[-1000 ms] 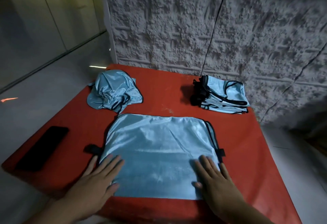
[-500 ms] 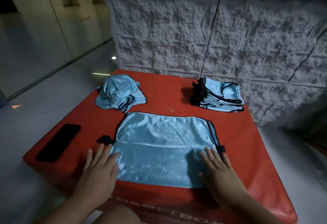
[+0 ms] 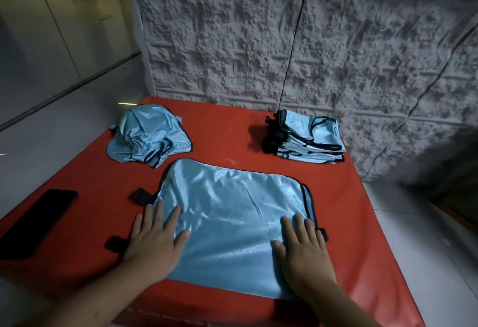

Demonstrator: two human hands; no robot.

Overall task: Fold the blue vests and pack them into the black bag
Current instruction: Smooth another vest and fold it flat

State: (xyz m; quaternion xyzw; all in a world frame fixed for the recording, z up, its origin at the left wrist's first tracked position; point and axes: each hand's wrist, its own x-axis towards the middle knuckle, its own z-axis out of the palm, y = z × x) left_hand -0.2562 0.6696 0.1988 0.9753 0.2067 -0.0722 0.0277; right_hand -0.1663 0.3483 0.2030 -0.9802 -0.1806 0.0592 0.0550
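Palms (image 3: 155,242) flat on vest (image 3: 232,213)

Rough grey textured wall (image 3: 258,42) behind, pale tiled floor (image 3: 77,119), dim light, perhaps indoors.

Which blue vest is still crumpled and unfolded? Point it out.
The crumpled vest at the far left of the red surface. The vest under both hands lies flat, and the folded stack at the far right is neat.

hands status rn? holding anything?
Left hand: open, flat on the spread vest, holding nothing.
Right hand: open, flat on it too.
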